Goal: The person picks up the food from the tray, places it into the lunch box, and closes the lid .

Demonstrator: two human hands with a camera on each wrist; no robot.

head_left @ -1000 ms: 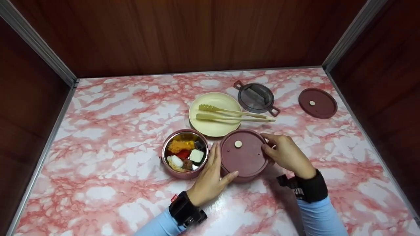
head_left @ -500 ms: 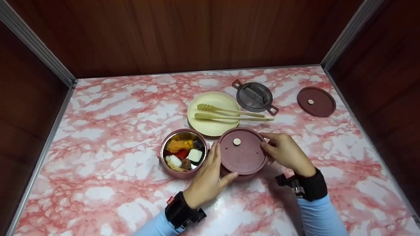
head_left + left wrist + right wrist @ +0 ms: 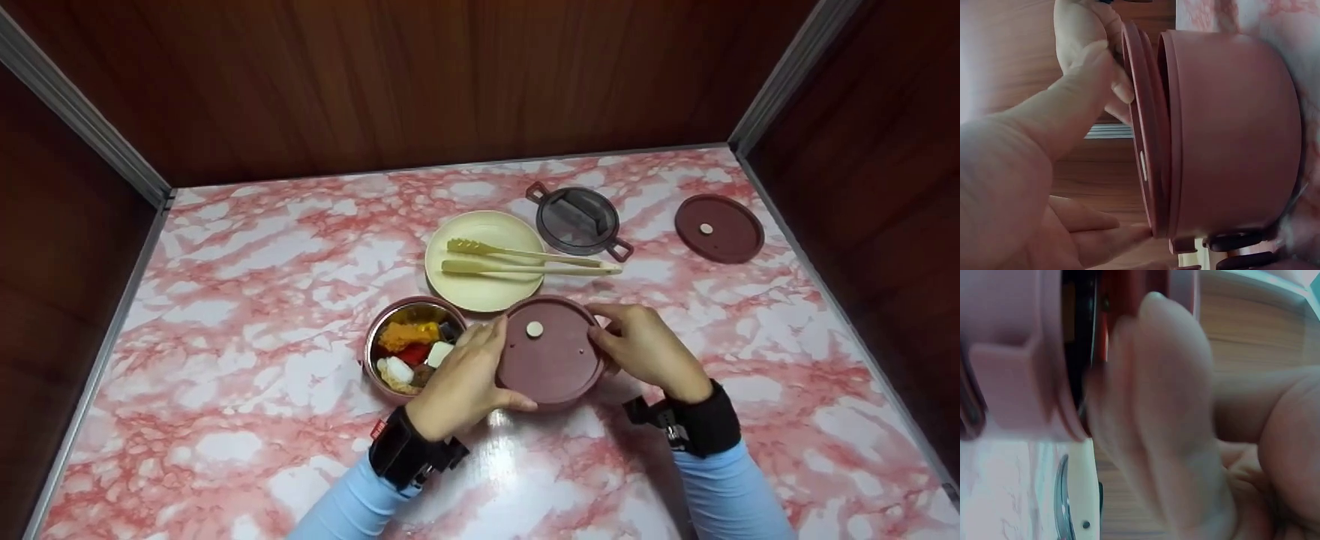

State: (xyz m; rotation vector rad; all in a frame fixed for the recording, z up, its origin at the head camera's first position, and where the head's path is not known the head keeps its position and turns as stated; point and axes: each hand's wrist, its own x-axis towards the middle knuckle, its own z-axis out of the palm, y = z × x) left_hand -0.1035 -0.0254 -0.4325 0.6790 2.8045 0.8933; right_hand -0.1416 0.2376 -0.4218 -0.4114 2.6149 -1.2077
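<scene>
My right hand (image 3: 654, 352) pinches the right edge of a dusky-red round lid (image 3: 553, 367) with a cream knob. Beneath it stands a matching pot (image 3: 1235, 129). In the left wrist view the lid leans, raised from the rim on the side of my right hand and resting near the rim at the other. The right wrist view shows a dark gap between lid and pot (image 3: 1005, 320). My left hand (image 3: 459, 386) spreads around the lid's left and front, its fingertips touching the edge. Close on its left, partly hidden by it, an uncovered food container (image 3: 367, 352) holds several food pieces.
Behind the pots, cream tongs (image 3: 525, 264) lie across a cream plate (image 3: 480, 298). A small two-handled pot with a dark lid (image 3: 577, 221) stands behind right. A second dusky-red lid (image 3: 724, 229) lies at the far right. Wooden walls (image 3: 450, 82) border the table.
My left hand has shifted from the pot's side up to the lid's edge, now covering part of the food container. My right hand keeps its hold on the lid. The view has shifted slightly.
</scene>
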